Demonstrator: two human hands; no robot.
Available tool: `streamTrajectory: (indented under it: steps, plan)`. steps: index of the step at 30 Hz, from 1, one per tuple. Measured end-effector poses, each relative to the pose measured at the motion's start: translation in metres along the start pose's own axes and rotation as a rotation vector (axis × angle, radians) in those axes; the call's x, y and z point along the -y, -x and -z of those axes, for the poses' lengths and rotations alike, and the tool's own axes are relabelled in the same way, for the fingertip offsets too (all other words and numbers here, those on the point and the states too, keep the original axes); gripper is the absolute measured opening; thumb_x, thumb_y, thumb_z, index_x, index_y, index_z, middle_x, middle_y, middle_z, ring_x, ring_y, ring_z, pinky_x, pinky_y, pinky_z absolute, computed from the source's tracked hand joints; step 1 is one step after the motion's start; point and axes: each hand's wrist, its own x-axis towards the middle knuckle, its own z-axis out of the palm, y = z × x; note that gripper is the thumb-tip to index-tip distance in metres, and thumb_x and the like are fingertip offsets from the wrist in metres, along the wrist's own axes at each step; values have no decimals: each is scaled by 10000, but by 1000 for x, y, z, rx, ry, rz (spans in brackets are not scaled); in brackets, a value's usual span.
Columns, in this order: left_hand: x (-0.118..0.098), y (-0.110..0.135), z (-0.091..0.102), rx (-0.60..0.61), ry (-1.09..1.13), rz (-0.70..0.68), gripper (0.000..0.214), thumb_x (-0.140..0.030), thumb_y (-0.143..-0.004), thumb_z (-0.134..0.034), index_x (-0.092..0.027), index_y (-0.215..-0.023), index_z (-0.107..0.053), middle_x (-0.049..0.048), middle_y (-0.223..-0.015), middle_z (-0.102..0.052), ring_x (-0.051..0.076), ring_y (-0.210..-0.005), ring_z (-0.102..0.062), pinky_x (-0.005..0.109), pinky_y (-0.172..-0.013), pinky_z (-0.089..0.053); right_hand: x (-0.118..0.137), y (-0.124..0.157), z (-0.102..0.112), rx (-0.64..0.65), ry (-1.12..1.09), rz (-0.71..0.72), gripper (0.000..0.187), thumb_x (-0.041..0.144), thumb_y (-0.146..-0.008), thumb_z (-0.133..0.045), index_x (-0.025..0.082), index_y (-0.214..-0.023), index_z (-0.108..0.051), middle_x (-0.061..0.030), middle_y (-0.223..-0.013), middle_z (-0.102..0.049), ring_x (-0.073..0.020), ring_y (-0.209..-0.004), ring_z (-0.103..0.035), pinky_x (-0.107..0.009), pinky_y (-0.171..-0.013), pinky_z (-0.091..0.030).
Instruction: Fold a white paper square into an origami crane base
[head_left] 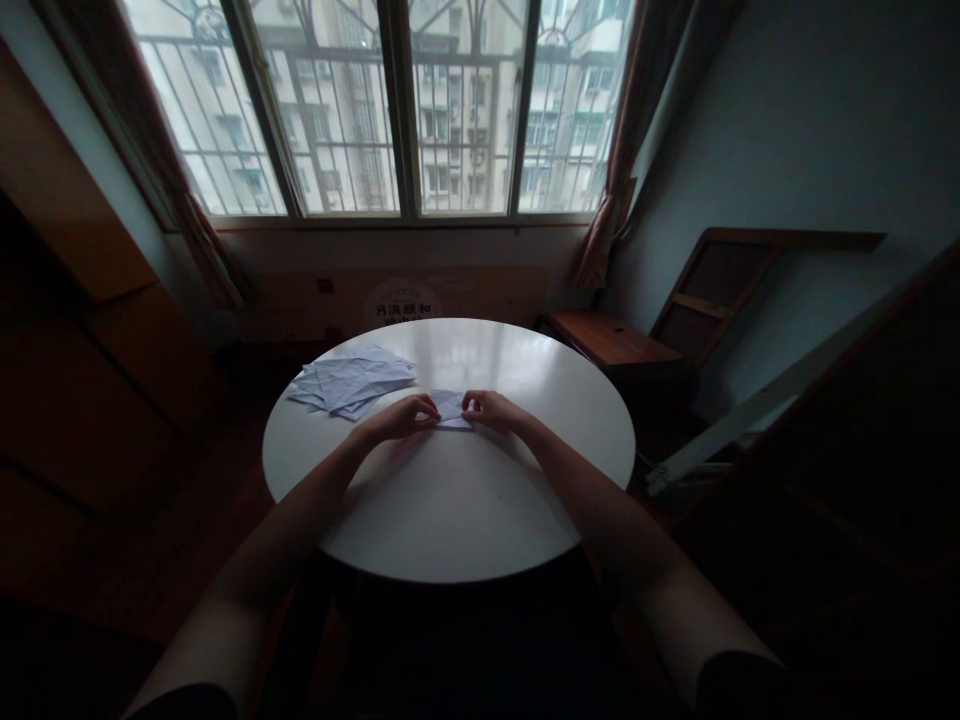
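A small folded sheet of white paper (453,408) lies on the round white table (457,510), between my two hands. My left hand (405,417) pinches its left edge, thumb and fingertips together. At the opposite edge, my right hand (491,410) is curled with its fingertips closed on the paper. A crease runs across the sheet, and its near edge lies toward me. To the left of my left hand rests a loose pile of creased papers (352,380), overlapping one another.
Behind the table, a cardboard box (487,290) with printed writing leans below the barred window (405,120). A wooden chair (615,338) stands at the back right. Cabinets (127,350) line the left side, and a pale slanted board (735,430) is on the right.
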Motion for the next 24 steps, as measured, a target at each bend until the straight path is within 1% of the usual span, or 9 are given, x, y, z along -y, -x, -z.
streamTrajectory:
  steps: [4, 7, 10, 13, 15, 18, 21, 24]
  plan:
    - [5, -1, -8, -55, -52, -16, 234, -339, -861, -609, -177, -957, -749, 98, -951, -684, 170, -836, -640, 275, -777, -495, 4, 2, 1, -1, 21, -21, 187, 287, -828, -647, 199, -993, -660, -7, -802, -652, -102, -652, -551, -187, -569, -349]
    - [6, -2, -15, -87, -126, -18, 223, -316, -862, -602, -189, -966, -752, 102, -957, -676, 178, -849, -626, 292, -795, -489, 10, 2, 3, -7, 96, -69, 211, 307, -847, -611, 223, -1036, -652, -28, -867, -675, -129, -705, -583, -206, -579, -352]
    - [2, -3, -19, -111, -215, 45, 230, -288, -875, -570, -208, -1006, -741, 99, -1002, -664, 188, -871, -614, 308, -817, -483, 18, 0, 8, 9, 179, -122, 225, 311, -848, -593, 244, -1056, -649, -48, -949, -690, -169, -800, -619, -228, -615, -376]
    - [-8, -4, -19, -63, -281, 80, 227, -259, -875, -551, -193, -1005, -725, 108, -1027, -646, 204, -901, -610, 313, -832, -482, 23, -4, 11, 19, 228, -153, 212, 326, -844, -592, 254, -1031, -660, -59, -995, -694, -200, -875, -635, -255, -668, -409]
    - [-15, -5, -17, -17, -303, 94, 210, -229, -864, -547, -193, -996, -707, 104, -1060, -631, 202, -919, -612, 301, -837, -482, 24, -7, 12, 24, 263, -150, 218, 325, -845, -588, 252, -1035, -665, -75, -1014, -691, -217, -900, -640, -275, -696, -428]
    - [-22, -8, -13, 40, -293, 130, 215, -199, -826, -574, -192, -1010, -684, 99, -1107, -624, 209, -944, -623, 300, -872, -481, 20, -10, 12, -5, 328, -125, 213, 327, -851, -575, 243, -1019, -676, -99, -1075, -663, -235, -937, -634, -299, -735, -447]
    - [-21, -15, -10, 88, -276, 155, 234, -241, -828, -580, -196, -1043, -663, 97, -1167, -612, 216, -954, -635, 300, -875, -486, 10, -14, 10, -60, 366, -69, 229, 312, -879, -540, 240, -1057, -666, -103, -1082, -641, -233, -973, -618, -302, -775, -450]
    - [-15, -26, -12, 96, -250, 181, 251, -338, -856, -575, -192, -1043, -656, 106, -1175, -612, 233, -947, -648, 316, -865, -497, -1, -21, 10, -85, 365, -65, 235, 316, -894, -526, 234, -1068, -662, -100, -1067, -630, -224, -964, -607, -293, -776, -452]
